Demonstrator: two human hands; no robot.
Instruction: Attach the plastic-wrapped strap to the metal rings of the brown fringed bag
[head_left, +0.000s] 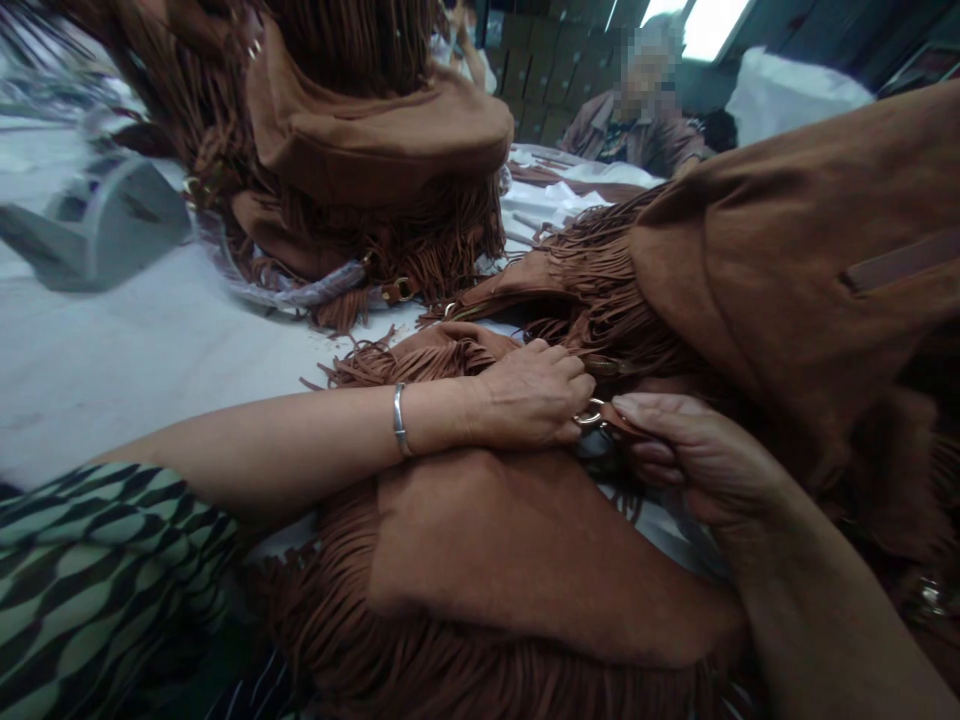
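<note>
A brown suede bag [517, 560] with long fringe lies in front of me under both hands. My left hand [529, 395] is closed over its top edge, and its curled fingers meet a gold-coloured metal ring [589, 412]. What its fingertips do is partly hidden behind the knuckles. On the other side of the ring, my right hand [686, 440] pinches a short brown leather tab [628, 422] between thumb and fingers. The tab runs up to the ring.
Stacked fringed bags [382, 140] stand at the back left, beside a grey tape dispenser [120, 225] on the white table [240, 355]. Another large brown bag [795, 230] rises close on the right. A person [637, 125] sits across the table, near a white sack [795, 90].
</note>
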